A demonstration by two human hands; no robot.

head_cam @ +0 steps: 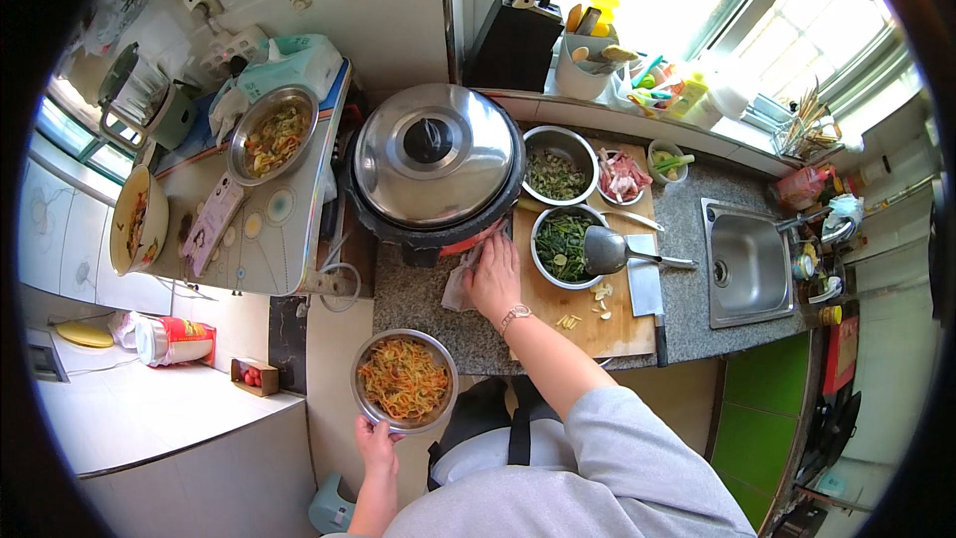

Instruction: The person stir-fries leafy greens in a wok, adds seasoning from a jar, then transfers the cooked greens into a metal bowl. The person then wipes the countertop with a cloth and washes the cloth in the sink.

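My left hand (pixel 379 448) grips the near rim of a stainless steel bowl (pixel 449 396) and holds it past the counter's front edge. Shredded orange and yellow-green food (pixel 405 379) fills much of the bowl. On the granite counter (pixel 407 295), my right hand (pixel 494 280) lies flat over a pale crumpled cloth (pixel 457 288), its fingertips close to the base of a large electric cooker (pixel 478 239). A domed steel lid (pixel 388 179) with a black knob covers the cooker. To the right of that hand is a wooden cutting board (pixel 605 340) with sliced garlic (pixel 601 299).
Bowls of chopped greens (pixel 560 239), chopped vegetables (pixel 553 179) and sliced meat (pixel 624 175) crowd the board, with a spatula (pixel 606 249) and cleaver (pixel 644 284). A sink (pixel 750 246) is at right. The left table (pixel 280 261) bears food bowls; a knife block (pixel 515 41) stands behind.
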